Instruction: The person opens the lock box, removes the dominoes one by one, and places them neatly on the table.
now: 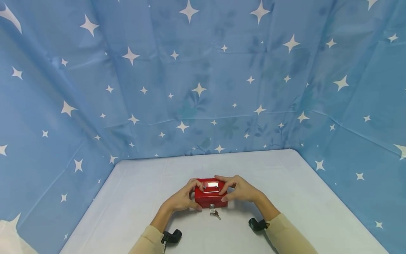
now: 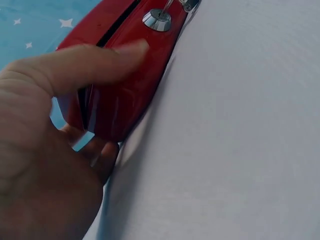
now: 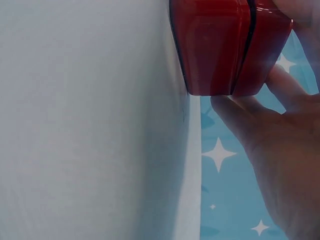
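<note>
A small red cash box sits on the white table, its lid down and a thin wire handle lying on top. My left hand grips its left end, thumb along the front and fingers reaching round the back. At the right end my right hand holds the box, thumb at the front corner and fingers over the lid and behind. On the front is a round silver lock with a key in it. Below the lock hangs a second key from a ring.
The white-covered table has rounded far corners. A blue curtain with white stars closes off the back and both sides. Each wrist wears a small black camera, the left one and the right one both near the cuffs.
</note>
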### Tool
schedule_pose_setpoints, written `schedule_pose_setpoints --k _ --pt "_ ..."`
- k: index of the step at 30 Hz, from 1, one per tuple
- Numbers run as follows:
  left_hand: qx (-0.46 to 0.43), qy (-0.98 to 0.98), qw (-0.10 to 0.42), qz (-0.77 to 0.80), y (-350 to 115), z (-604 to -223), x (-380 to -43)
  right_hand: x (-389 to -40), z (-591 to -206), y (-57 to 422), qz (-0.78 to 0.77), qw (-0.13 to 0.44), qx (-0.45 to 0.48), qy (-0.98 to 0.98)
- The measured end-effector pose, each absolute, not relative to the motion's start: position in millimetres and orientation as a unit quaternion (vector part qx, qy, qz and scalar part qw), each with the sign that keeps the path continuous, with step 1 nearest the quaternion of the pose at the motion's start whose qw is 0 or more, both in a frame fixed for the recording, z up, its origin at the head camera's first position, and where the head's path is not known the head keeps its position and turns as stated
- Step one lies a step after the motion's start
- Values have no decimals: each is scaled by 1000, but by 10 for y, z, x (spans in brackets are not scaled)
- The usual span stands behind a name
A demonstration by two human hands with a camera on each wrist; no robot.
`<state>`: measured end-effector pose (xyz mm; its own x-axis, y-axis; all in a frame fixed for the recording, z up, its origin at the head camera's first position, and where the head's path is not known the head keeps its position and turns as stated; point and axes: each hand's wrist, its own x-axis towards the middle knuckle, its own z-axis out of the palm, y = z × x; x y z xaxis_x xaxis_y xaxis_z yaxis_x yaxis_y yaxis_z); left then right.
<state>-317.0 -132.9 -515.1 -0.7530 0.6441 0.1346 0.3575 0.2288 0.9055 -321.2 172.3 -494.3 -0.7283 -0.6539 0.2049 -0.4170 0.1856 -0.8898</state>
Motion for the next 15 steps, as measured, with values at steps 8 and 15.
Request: schedule_pose_setpoints --k 8,15 --pt "328 747 132 563 -1377 -5154 -3202 -3229 -4915 1731 -544 129 -328 762" --pt "320 725 98 602 -1386 -5145 -3220 -3244 -4912 1752 -569 131 -300 755"
